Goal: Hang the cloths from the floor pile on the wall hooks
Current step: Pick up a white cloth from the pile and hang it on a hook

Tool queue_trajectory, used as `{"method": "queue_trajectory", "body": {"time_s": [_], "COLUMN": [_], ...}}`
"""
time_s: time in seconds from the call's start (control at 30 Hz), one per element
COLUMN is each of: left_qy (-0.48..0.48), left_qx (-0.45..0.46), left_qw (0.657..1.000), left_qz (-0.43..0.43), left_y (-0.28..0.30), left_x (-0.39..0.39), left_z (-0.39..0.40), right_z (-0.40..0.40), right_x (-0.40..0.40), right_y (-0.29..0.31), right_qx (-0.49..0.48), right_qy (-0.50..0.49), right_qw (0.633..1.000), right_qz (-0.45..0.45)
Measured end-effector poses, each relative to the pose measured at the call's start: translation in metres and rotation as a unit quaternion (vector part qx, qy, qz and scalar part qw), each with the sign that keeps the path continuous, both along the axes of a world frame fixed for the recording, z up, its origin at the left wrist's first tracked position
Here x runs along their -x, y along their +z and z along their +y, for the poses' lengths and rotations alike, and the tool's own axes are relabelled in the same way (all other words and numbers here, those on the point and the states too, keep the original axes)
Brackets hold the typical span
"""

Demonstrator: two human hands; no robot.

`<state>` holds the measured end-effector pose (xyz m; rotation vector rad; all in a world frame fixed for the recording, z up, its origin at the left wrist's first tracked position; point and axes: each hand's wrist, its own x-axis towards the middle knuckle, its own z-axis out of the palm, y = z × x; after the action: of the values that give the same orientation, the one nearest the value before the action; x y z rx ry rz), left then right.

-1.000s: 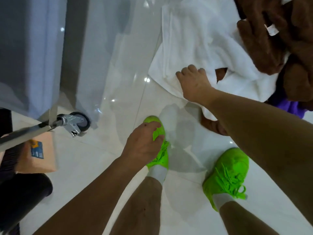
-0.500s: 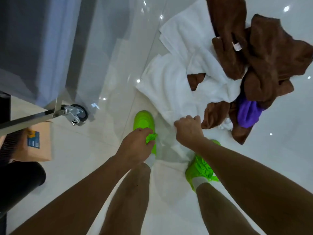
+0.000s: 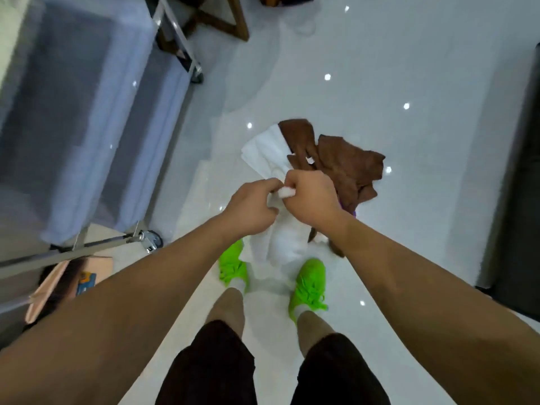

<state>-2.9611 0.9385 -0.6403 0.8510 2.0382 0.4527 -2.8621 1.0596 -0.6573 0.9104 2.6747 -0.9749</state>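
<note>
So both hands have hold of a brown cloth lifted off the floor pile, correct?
Not quite. The head view shows both hands, left and right, gripping a white cloth, not a brown one. The brown cloths are on the floor pile, untouched.

The pale tiled floor (image 3: 409, 68) is glossy, mirroring ceiling lights. The white terry cloth (image 3: 285, 241) looks soft and matt, like the crumpled brown cloths (image 3: 347, 162). The wheeled cart's frame (image 3: 96, 247) is shiny metal. The neon green shoes (image 3: 309, 285) look like matt fabric.
</note>
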Motion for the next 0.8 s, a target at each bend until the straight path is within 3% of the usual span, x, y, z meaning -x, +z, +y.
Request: {"method": "queue_trajectory", "body": {"time_s": [0.27, 0.47, 0.6, 0.8], "left_qy": [-0.064, -0.122, -0.214, -0.337], "left_qx": [-0.135, -0.248, -0.293, -0.323], "left_qw": [0.985, 0.948, 0.901, 0.833], "left_qz": [0.086, 0.158, 0.239, 0.295], "left_y": [0.189, 0.324, 0.383, 0.406], "left_x": [-0.043, -0.09, -0.12, -0.173], "left_z": [0.102, 0.15, 0.169, 0.178], "right_z": [0.086, 0.114, 0.109, 0.07], "right_x": [-0.077, -0.147, -0.201, -0.306], "right_y": [0.207, 0.334, 0.387, 0.41], "right_qx": [-0.061, -0.094, -0.127, -0.176], "right_qy": [-0.097, -0.085, -0.115, -0.248], "right_qw": [0.993, 0.992, 0.985, 0.952], "right_qz": [0.021, 0.024, 0.003, -0.029]}}
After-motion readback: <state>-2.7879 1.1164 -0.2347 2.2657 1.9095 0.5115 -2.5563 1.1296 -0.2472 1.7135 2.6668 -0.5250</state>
